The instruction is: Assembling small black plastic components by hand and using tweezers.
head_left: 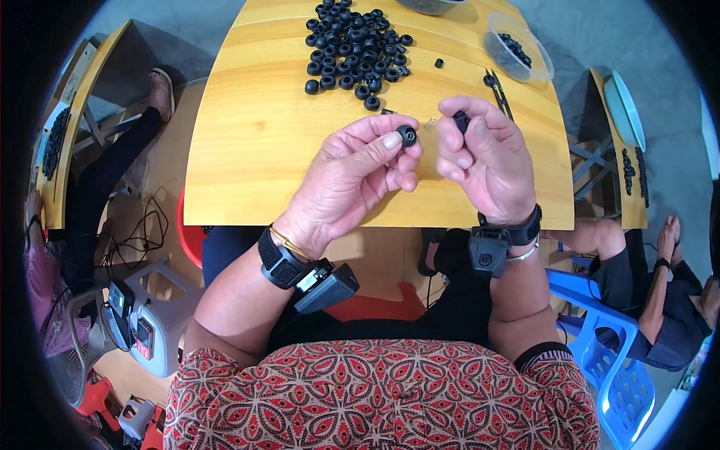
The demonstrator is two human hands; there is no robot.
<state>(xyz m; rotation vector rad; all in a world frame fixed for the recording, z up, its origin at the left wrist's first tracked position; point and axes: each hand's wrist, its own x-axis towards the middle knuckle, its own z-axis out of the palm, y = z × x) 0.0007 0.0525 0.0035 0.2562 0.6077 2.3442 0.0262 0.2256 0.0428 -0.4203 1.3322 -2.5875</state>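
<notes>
Over the near part of the wooden table [255, 142], my left hand [334, 172] pinches a round black knob-like piece [406, 136] between thumb and fingers. A pale ring shows at the centre of its face. My right hand [495, 161] is raised beside it, fingers curled round a small dark cylindrical piece [461, 121]. The two pieces are apart. Beyond my hands lies a heap of similar round black pieces [352, 52]. Some tiny clear bits [430, 123] lie on the wood between my hands. Black tweezers [501, 97] rest just past my right hand.
A clear plastic tub [535, 73] with black parts stands at the far right; another container [431, 6] is cut off at the top. One loose black piece [439, 63] sits alone. Co-workers sit at tables on both sides. A blue plastic chair [611, 360] stands at right.
</notes>
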